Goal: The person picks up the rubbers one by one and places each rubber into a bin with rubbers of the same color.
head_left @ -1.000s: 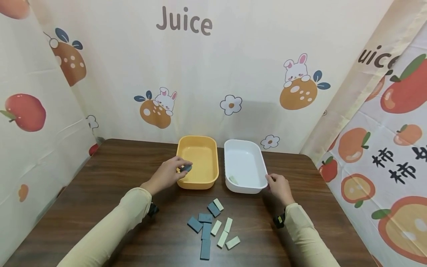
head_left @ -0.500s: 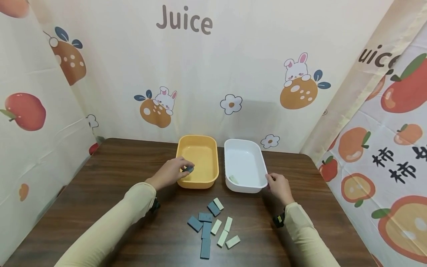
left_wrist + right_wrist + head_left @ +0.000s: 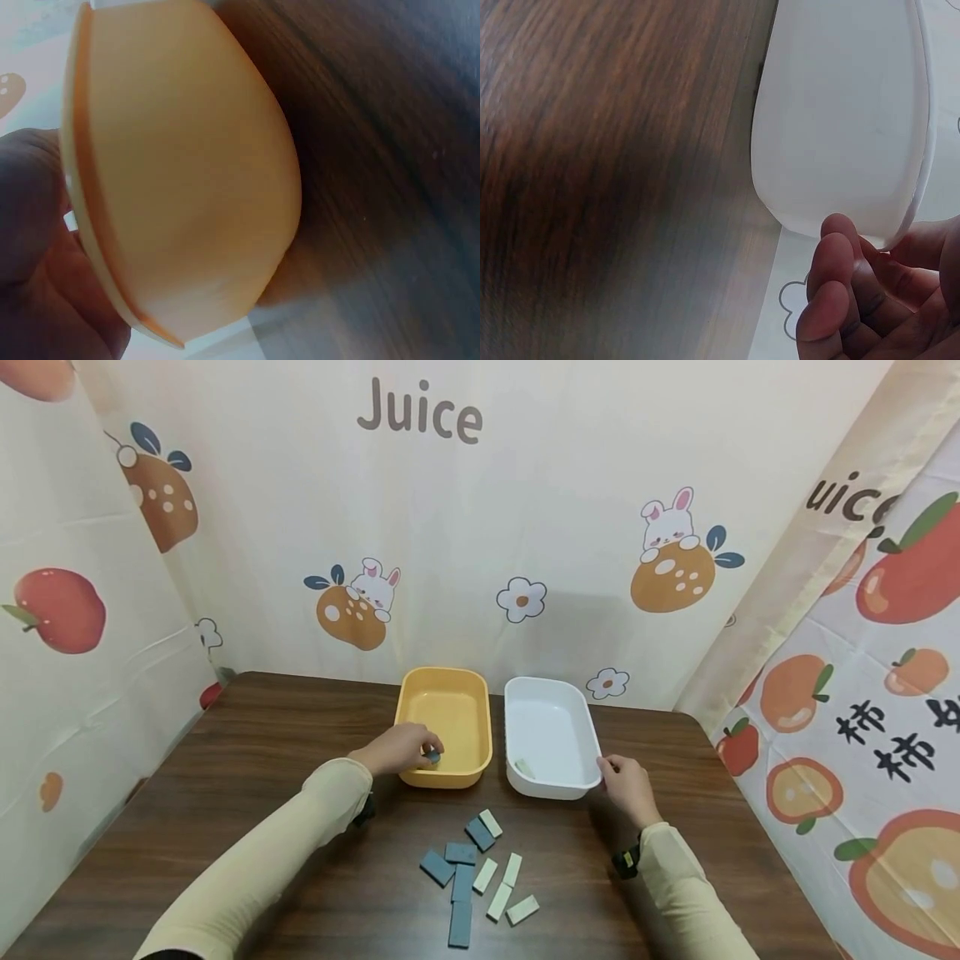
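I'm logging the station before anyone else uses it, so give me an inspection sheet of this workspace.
Surface: dark wood-grain table.
Job's things: yellow tray and white tray side by side; five blue-grey blocks and five pale green blocks on the table; one pale block inside the white tray.
Clutter: nothing seen.
Left hand: holds another blue-grey block at the yellow tray; whether it touches the tray floor cannot be told.
Right hand: pinches the white tray's rim.
Cables: nothing seen.
Surroundings: cloth backdrop with fruit and rabbit prints.
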